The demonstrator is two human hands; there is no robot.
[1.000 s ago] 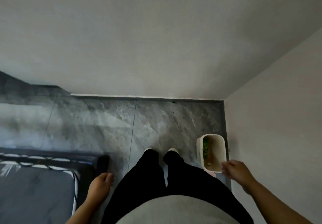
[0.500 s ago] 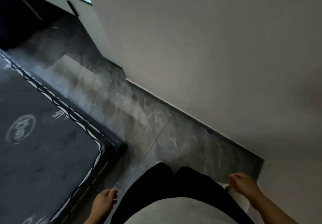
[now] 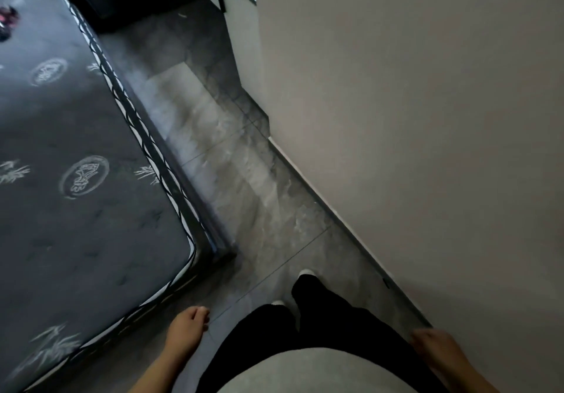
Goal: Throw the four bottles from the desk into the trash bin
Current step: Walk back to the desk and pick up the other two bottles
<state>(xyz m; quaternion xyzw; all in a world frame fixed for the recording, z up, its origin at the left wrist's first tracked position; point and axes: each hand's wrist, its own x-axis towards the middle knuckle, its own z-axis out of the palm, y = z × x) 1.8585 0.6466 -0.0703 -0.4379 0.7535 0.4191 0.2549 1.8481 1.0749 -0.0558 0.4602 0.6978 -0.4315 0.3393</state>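
Fingers (image 3: pixel 200 316) of your left hand (image 3: pixel 186 330) curl loosely inward and grip nothing; your right hand (image 3: pixel 435 347) hangs relaxed and empty too, close to the wall (image 3: pixel 427 102). Your black-trousered legs (image 3: pixel 308 310) stand between them on the grey marbled floor (image 3: pixel 244 197). Left of you lies the dark patterned mattress (image 3: pixel 76 148). Neither bottles, desk nor trash bin show in your view.

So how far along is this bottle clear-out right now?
Hard to say what is done: no bottle, desk or bin shows. Both the left hand and right hand hang empty above the grey floor beside the mattress. How many bottles remain cannot be told.
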